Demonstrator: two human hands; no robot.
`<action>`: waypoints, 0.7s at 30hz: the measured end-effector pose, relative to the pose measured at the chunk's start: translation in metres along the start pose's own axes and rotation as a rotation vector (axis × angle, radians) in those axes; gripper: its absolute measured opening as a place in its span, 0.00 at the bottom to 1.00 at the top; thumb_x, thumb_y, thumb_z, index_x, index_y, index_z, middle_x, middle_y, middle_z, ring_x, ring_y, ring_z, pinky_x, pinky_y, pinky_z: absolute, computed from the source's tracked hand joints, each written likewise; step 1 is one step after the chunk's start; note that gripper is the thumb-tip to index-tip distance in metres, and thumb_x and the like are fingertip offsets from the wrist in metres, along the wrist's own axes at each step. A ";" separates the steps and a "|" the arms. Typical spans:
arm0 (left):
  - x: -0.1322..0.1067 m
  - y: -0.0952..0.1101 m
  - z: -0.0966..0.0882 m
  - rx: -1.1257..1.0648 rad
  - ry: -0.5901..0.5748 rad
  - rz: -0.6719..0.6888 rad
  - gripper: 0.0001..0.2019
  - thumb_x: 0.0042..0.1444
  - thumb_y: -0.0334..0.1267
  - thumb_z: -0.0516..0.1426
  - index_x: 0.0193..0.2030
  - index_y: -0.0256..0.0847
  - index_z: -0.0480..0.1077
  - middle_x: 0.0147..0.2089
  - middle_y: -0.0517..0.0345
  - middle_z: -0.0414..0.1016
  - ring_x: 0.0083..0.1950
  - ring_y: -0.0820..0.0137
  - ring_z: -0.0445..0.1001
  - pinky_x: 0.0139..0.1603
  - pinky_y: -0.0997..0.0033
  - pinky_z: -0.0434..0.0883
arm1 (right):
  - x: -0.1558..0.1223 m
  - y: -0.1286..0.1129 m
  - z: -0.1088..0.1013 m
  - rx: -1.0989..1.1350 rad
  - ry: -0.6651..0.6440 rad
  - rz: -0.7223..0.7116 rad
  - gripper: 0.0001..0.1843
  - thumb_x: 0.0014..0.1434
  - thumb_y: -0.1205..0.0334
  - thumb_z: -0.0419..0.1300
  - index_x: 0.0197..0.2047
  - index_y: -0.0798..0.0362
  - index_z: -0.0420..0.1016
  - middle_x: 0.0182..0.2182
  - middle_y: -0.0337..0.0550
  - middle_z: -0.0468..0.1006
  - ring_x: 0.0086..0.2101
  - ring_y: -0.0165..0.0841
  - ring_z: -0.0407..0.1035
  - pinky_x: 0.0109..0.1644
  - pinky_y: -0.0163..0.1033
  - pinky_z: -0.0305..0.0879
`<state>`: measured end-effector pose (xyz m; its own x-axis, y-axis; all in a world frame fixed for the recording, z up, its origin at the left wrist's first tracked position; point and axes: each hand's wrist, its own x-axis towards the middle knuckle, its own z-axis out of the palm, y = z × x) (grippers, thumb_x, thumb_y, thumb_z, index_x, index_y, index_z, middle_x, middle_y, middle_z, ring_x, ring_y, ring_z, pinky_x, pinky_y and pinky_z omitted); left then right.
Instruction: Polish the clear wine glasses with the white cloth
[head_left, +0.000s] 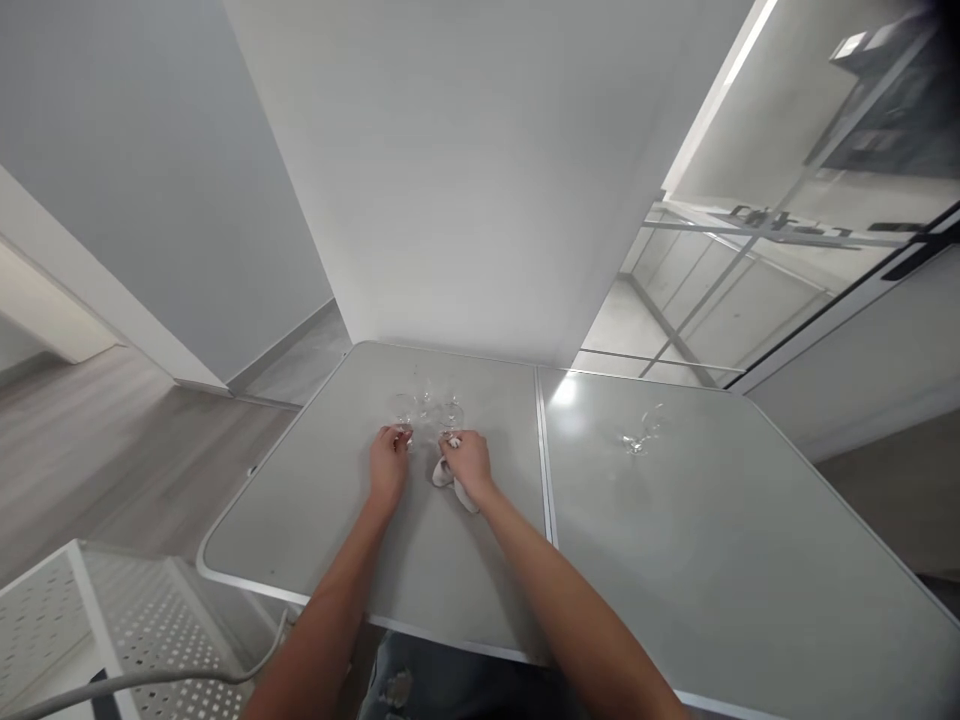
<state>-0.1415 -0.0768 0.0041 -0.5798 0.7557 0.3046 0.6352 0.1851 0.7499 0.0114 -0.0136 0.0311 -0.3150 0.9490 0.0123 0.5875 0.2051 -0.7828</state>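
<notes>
My left hand [388,464] has its fingers curled and pinched at the near left edge of a cluster of clear glassware [426,408]. It appears to grip the rim or foot of one clear glass [403,428], whose outline is faint. A crumpled white cloth [455,484] is bunched in my right hand [470,460], hanging down to the tabletop. That hand's fingertips are close to another see-through glass [452,412]; contact is hard to tell. The glassware's exact shapes are blurred by transparency.
The grey folding table [300,525] has a metal seam [545,460] between its halves. More clear glassware [637,440] stands on the right half. A white wall panel [465,200] rises behind. At lower left are a perforated white rack [150,620] and a cable [180,676].
</notes>
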 end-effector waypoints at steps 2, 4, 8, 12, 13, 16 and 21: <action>0.001 -0.004 0.002 0.001 -0.024 -0.008 0.11 0.61 0.37 0.52 0.37 0.42 0.75 0.39 0.52 0.76 0.36 0.66 0.75 0.42 0.67 0.71 | 0.002 -0.001 0.003 -0.016 0.004 0.013 0.13 0.58 0.59 0.61 0.42 0.49 0.85 0.38 0.47 0.86 0.41 0.40 0.79 0.44 0.35 0.68; 0.001 -0.005 0.006 0.018 -0.040 -0.014 0.10 0.61 0.37 0.52 0.36 0.42 0.75 0.39 0.52 0.76 0.37 0.65 0.75 0.43 0.67 0.70 | 0.003 -0.001 0.006 -0.018 0.008 0.013 0.13 0.58 0.59 0.61 0.42 0.48 0.85 0.39 0.46 0.86 0.41 0.40 0.79 0.44 0.35 0.68; 0.002 -0.005 0.011 0.030 -0.021 0.024 0.11 0.61 0.38 0.51 0.37 0.41 0.74 0.38 0.51 0.75 0.39 0.63 0.74 0.45 0.65 0.70 | 0.004 0.000 0.011 -0.014 0.015 0.003 0.13 0.59 0.60 0.60 0.43 0.48 0.85 0.40 0.46 0.85 0.42 0.38 0.79 0.46 0.34 0.67; 0.005 -0.001 0.010 0.060 -0.033 0.024 0.12 0.61 0.40 0.50 0.39 0.39 0.74 0.39 0.49 0.75 0.41 0.61 0.74 0.46 0.63 0.70 | 0.000 -0.004 0.009 -0.036 0.003 0.013 0.15 0.58 0.58 0.62 0.47 0.48 0.83 0.40 0.47 0.85 0.43 0.39 0.78 0.47 0.36 0.68; 0.004 0.000 0.009 0.069 -0.042 0.012 0.12 0.61 0.42 0.51 0.40 0.39 0.73 0.40 0.48 0.75 0.41 0.61 0.74 0.45 0.62 0.70 | -0.003 -0.003 0.004 -0.042 0.006 0.025 0.18 0.56 0.57 0.64 0.49 0.48 0.82 0.40 0.47 0.85 0.43 0.40 0.77 0.47 0.37 0.68; -0.005 0.008 -0.002 0.112 -0.039 -0.045 0.17 0.57 0.49 0.56 0.45 0.37 0.70 0.44 0.48 0.74 0.36 0.63 0.73 0.40 0.65 0.69 | -0.018 0.013 -0.028 -0.013 0.042 0.048 0.21 0.52 0.55 0.67 0.49 0.48 0.81 0.39 0.46 0.84 0.42 0.40 0.77 0.47 0.39 0.68; -0.046 0.022 -0.024 0.306 -0.172 -0.052 0.20 0.63 0.55 0.49 0.30 0.42 0.66 0.28 0.59 0.70 0.29 0.68 0.67 0.33 0.71 0.59 | -0.057 0.110 -0.138 0.074 0.365 0.229 0.14 0.55 0.52 0.61 0.38 0.51 0.80 0.30 0.43 0.82 0.31 0.37 0.76 0.39 0.39 0.69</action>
<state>-0.1125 -0.1224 0.0206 -0.5378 0.8300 0.1476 0.7452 0.3862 0.5436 0.1968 -0.0117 0.0299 0.1095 0.9931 0.0418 0.5527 -0.0259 -0.8330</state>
